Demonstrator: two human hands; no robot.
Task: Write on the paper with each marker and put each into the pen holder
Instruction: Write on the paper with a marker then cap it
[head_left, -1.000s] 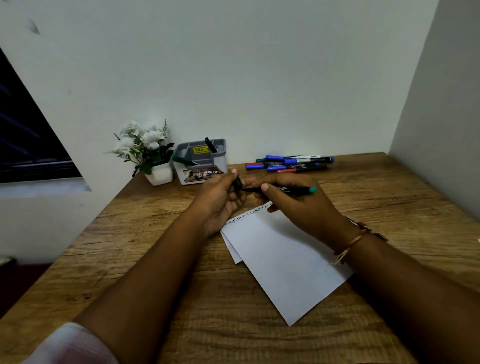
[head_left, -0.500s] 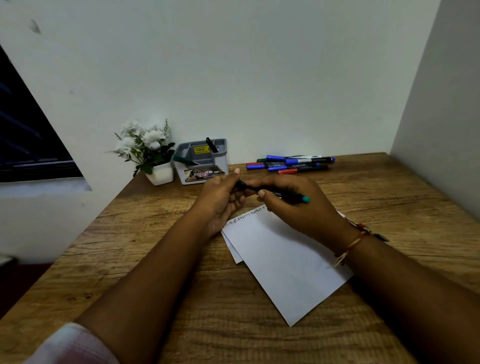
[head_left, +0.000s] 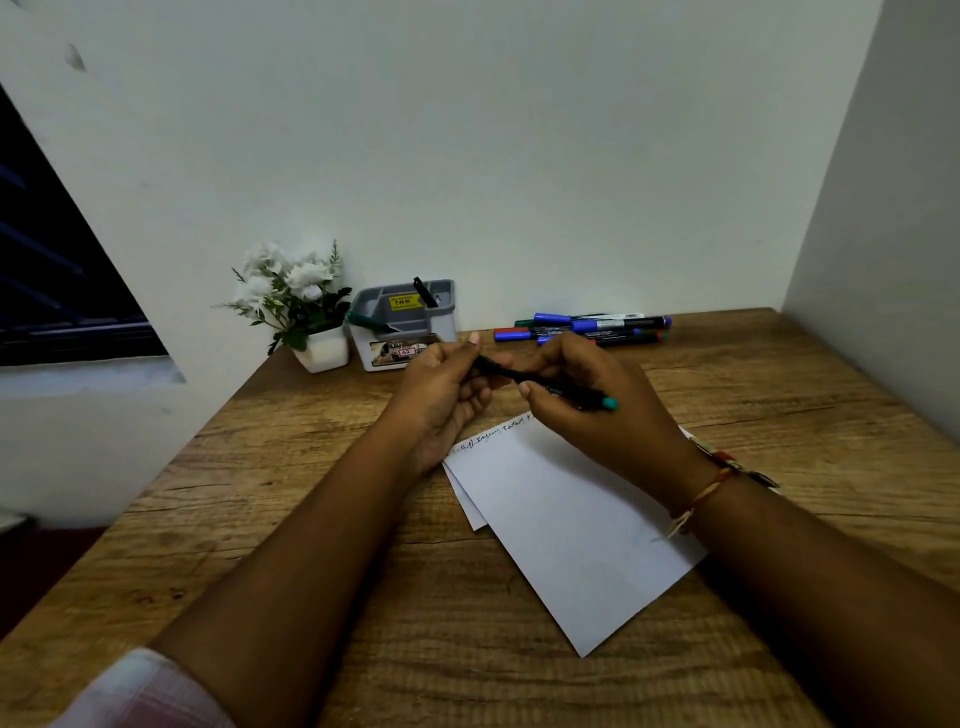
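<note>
A black marker (head_left: 563, 391) with a teal end is held between both hands above the top edge of the white paper (head_left: 566, 525). My right hand (head_left: 597, 410) grips its barrel. My left hand (head_left: 441, 395) pinches the marker's left end, where the cap is. A line of handwriting runs along the paper's top edge. The grey pen holder (head_left: 402, 325) stands at the back by the wall with a black and a green marker in it. Several loose markers (head_left: 587, 328), blue, red and green, lie to its right.
A small white pot of white flowers (head_left: 298, 312) stands left of the holder. The wooden desk (head_left: 779, 395) meets walls at the back and on the right. Its left edge drops off below a dark window.
The marker's teal end has tipped down and drawn closer to my right hand. Both hands stay together on the marker above the paper.
</note>
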